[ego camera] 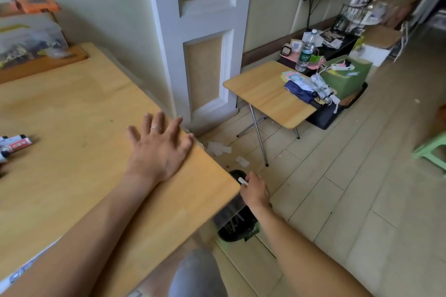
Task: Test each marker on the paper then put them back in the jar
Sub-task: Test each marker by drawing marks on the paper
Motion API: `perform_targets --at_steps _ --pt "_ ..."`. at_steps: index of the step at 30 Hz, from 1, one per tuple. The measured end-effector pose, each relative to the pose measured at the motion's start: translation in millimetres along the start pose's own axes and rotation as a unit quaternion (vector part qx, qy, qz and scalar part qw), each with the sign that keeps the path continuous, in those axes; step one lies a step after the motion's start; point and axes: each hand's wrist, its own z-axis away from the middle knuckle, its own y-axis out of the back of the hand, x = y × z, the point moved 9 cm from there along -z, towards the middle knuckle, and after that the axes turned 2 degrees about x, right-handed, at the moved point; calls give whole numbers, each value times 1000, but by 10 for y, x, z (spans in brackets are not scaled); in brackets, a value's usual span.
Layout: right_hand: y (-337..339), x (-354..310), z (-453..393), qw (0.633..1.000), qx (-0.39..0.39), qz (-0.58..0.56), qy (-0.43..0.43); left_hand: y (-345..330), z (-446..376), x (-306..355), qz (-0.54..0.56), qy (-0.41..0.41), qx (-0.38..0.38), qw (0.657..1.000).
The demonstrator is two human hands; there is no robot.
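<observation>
My left hand (159,146) lies flat with spread fingers on the wooden table (72,108), near its right edge. My right hand (253,190) reaches down beside the table and holds a small white marker (242,181) over a black bin (237,219) on the floor. Several markers (14,144) with white and red barrels lie at the table's far left edge. No jar shows in view. A strip of paper (21,270) shows at the table's near left corner.
A small folding table (263,94) stands to the right with a water bottle (306,52), an umbrella and a green bag on it. Scraps of white paper (218,148) lie on the tiled floor. A green stool (432,149) is at the far right.
</observation>
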Motion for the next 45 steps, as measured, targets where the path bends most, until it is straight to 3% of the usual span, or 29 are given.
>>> perform_targets --at_steps 6,11,17,22,28,35,41,45 --pt "-54 -45 -47 999 -1 32 3 11 -7 -10 2 3 -5 1000" --pt "398 -274 -154 999 13 34 27 14 17 8 7 9 -25 1000" --pt "1220 -1113 -172 993 32 -2 110 102 60 -4 75 16 -35 996" --pt "1599 -2095 247 968 85 -42 232 472 99 -315 241 22 12 970" --pt "1225 -3421 1381 907 104 -90 398 1251 902 -1367 205 28 124 970" --pt "101 -4942 3589 790 -50 -178 585 1689 2504 -3209 165 168 259 937" --pt "-782 -5534 4676 746 -111 -125 645 1714 3262 -4739 112 321 298 892" --pt "-1185 -5532 4850 734 -78 -86 670 1609 3277 -5254 94 353 282 887"
